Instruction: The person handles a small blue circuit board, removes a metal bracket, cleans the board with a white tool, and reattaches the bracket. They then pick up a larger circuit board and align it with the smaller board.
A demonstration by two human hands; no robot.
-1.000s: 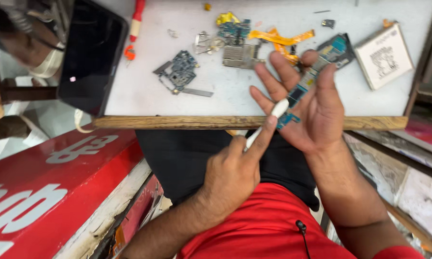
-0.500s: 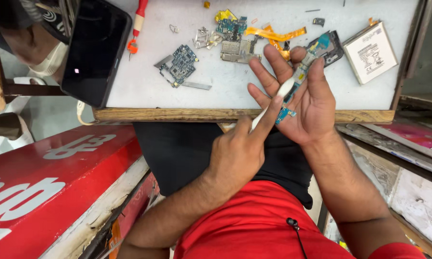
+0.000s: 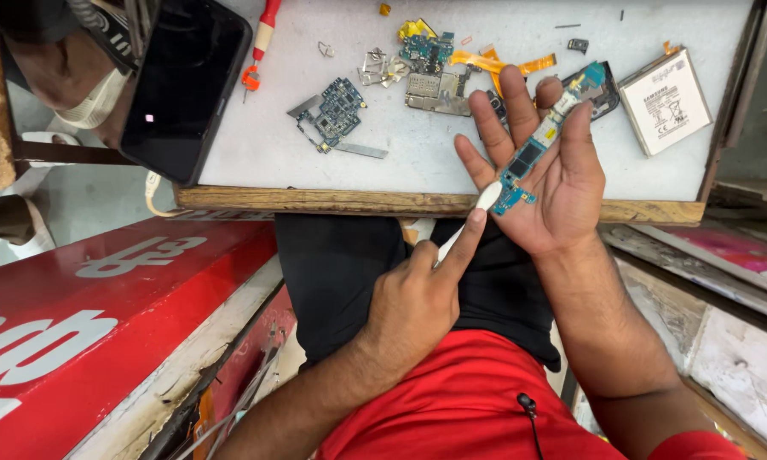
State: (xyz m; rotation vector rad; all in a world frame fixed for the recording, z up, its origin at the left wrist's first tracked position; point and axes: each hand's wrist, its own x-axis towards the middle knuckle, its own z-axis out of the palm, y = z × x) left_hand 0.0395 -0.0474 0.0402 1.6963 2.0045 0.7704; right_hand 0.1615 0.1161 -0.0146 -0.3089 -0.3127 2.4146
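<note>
The right hand (image 3: 550,175) lies flat and spread, a long circuit board (image 3: 541,140) on it. The left hand (image 3: 418,302) pinches a white stick (image 3: 473,217) touching the board.

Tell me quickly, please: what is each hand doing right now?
Left hand: closed on a white tool, its tip at the board's lower end.
Right hand: open, palm up, a long blue circuit board lying across palm and fingers.

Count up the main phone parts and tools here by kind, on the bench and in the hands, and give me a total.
Circuit boards: 3, one long blue board on the right hand, two on the table
White pointed tool: 1, in the left hand
Battery: 1
Dark phone screen: 1
Red-handled screwdriver: 1
Orange flex ribbons: 1 cluster
Total: 8
</note>
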